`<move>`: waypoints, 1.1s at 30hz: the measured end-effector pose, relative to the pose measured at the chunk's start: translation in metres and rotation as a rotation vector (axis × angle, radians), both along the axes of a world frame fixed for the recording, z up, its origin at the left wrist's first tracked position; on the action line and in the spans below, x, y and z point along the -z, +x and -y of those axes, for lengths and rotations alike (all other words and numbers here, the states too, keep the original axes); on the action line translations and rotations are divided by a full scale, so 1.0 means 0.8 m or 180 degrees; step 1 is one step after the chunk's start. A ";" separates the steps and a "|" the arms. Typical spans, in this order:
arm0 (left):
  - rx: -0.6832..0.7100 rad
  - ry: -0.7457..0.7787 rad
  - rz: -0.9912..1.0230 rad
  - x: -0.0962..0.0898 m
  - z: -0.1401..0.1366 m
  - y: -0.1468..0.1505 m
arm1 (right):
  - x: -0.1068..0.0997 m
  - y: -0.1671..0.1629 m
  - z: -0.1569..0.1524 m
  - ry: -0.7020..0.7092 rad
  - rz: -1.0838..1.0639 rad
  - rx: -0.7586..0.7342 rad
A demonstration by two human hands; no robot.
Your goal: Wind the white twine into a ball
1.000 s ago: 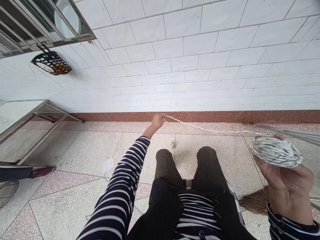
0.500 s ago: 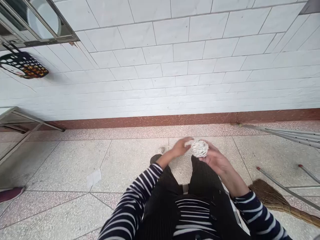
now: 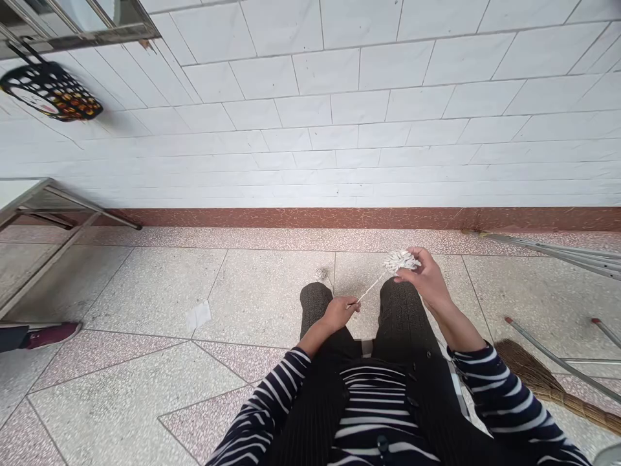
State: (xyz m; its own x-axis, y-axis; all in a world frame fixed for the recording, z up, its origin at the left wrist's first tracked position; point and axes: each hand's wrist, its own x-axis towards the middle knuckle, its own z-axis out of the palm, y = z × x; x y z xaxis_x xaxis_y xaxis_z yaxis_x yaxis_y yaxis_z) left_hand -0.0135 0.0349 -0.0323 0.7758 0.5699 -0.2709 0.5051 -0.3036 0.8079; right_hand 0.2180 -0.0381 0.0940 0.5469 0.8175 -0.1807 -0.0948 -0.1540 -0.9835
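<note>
My right hand (image 3: 427, 281) grips a bundle of white cord (image 3: 400, 261) above my right knee, its fingers curled round the far side and the thumb in front. A single strand of cord (image 3: 372, 285) runs taut from the bundle down to my left hand (image 3: 341, 313), whose fingers pinch it between my knees. On the floor just beyond my left knee lies a small ball of whitish cord (image 3: 320, 274). A thin strand seems to trail from that ball; where it leads I cannot make out.
Ahead stands a white tiled wall (image 3: 334, 142). A metal-framed table (image 3: 92, 207) is at the left, near another person's shoe (image 3: 53, 334). White paper (image 3: 198, 316) lies on the floor. At the right are a straw broom (image 3: 528, 369) and metal legs (image 3: 548, 356). A black basket (image 3: 53, 90) hangs upper left.
My left hand has moved down and away from the bundle, drawing a strand of cord out taut. My right hand has shifted slightly right and up with the bundle. The camera view has tilted down.
</note>
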 end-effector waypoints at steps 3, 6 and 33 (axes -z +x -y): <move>0.0348 0.0228 0.0157 -0.016 0.020 0.003 | 0.029 0.016 -0.017 -0.0262 0.1006 0.0295; 0.0603 0.0671 0.0525 -0.045 0.027 0.006 | 0.071 0.019 -0.019 -0.0754 0.1415 0.0312; 0.0397 0.0502 0.0285 -0.027 0.036 0.015 | 0.073 -0.007 0.002 -0.0411 0.0842 0.0219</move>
State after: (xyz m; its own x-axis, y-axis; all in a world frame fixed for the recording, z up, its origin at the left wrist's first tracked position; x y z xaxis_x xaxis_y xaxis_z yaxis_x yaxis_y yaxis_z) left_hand -0.0014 0.0065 -0.0109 0.8599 0.4978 -0.1128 0.3841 -0.4855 0.7853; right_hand 0.2127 -0.0394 0.0352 0.6423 0.7563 -0.1247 0.1475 -0.2816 -0.9481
